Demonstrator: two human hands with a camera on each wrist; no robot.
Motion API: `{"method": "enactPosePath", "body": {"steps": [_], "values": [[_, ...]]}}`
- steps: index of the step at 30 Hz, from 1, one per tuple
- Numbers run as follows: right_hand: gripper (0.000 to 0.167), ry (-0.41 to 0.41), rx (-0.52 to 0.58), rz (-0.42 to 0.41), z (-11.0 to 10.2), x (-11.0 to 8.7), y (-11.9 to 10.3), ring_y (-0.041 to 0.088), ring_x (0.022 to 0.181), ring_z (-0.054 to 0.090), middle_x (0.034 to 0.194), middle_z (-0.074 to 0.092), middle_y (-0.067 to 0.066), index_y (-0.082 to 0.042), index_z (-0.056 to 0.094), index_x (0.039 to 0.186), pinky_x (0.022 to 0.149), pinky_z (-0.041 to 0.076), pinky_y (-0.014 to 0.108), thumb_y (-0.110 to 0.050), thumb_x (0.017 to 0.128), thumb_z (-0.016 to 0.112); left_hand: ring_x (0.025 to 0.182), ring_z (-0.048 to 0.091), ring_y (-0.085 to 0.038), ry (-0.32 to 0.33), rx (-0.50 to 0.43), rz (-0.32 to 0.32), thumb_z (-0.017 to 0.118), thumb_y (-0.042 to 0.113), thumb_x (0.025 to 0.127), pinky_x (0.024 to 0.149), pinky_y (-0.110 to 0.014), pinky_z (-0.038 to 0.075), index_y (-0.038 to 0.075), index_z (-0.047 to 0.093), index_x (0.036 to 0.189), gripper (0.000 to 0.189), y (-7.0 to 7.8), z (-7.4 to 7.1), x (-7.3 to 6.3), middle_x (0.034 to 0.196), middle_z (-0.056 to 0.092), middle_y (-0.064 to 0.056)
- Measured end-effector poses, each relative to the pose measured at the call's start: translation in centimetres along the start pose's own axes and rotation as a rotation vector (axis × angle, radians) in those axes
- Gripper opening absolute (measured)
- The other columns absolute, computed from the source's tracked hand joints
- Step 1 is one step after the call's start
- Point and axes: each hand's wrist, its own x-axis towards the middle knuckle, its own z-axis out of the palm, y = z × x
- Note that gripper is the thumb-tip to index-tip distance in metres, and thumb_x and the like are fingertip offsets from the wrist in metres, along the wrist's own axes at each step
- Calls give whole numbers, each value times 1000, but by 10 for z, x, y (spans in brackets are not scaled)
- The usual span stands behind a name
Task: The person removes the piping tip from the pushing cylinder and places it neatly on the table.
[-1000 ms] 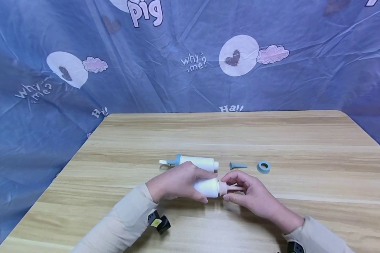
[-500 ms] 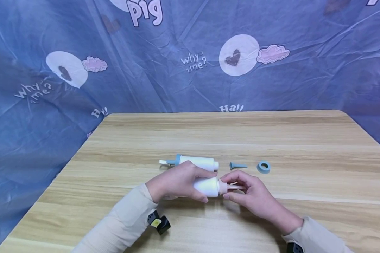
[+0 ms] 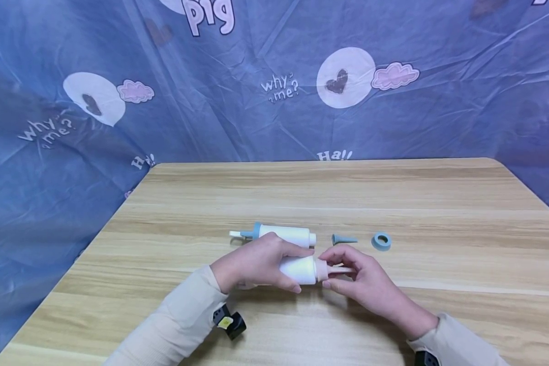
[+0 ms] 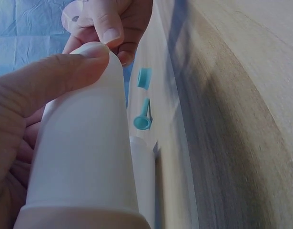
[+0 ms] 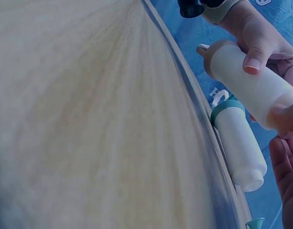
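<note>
Sleeves (image 3: 178,315) nearest, pale, a small black camera (image 3: 230,323) at the left cuff. Left hand (image 3: 263,262): grip curled round a held white bottle (image 3: 298,270), which lies sideways, low over the worktop (image 3: 302,188); contact with the wood cannot be told. Right hand (image 3: 368,277): grip pinching the pink collar (image 3: 322,270) at the bottle's right end, a slim pale nozzle (image 3: 340,270) running in under the fingers.

Just beyond, a second bottle (image 3: 283,235) on its side, blue cap (image 3: 257,230) to the left. Right of it, a blue cone (image 3: 344,239) lying flat, then a blue ring (image 3: 382,241). Farthest back, a printed blue cloth (image 3: 238,117).

Against half a second earlier: hands, bottles and loose parts almost unchanged; cloth print and far worktop edge sit slightly higher in the head view.

Right wrist view shows the held bottle's other end, mostly covered by the left hand from the head: a pinkish-brown cap (image 5: 220,57) with a short spout (image 5: 201,49). Left wrist view looks into the cone's wide hollow mouth and shows the left thumb laid across the bottle.
</note>
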Motion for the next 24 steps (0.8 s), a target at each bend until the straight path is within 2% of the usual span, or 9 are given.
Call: {"method": "enactPosePath", "body": {"steps": [5,9,16,24], "values": [[41,-30,-19,86,-1,0,-3,7,92,60,99,63,9,-1,54,111,77,52,26,-7,76,74,84,54,-7,0,-17,-11,81,25,69,71,-16,44,13,61,124,60,0,1,0,113,66,1],[37,-59,34,127,-2,1,-3,8,94,61,104,63,13,2,52,114,78,52,26,-7,82,68,84,54,-7,2,-22,-12,81,25,69,71,-16,44,13,61,124,59,0,1,-1,112,66,2],[27,-148,140,153,-6,2,-3,10,91,63,108,59,26,8,49,116,75,53,31,-7,93,51,85,55,-7,11,6,-1,81,26,69,72,-16,44,12,61,123,60,1,1,-1,112,66,0],[27,-188,200,153,-8,3,-2,15,81,65,96,62,28,13,46,115,68,54,32,-5,95,47,86,56,-7,11,15,-6,82,25,68,72,-15,44,12,61,123,60,2,0,0,113,66,-1]]}}
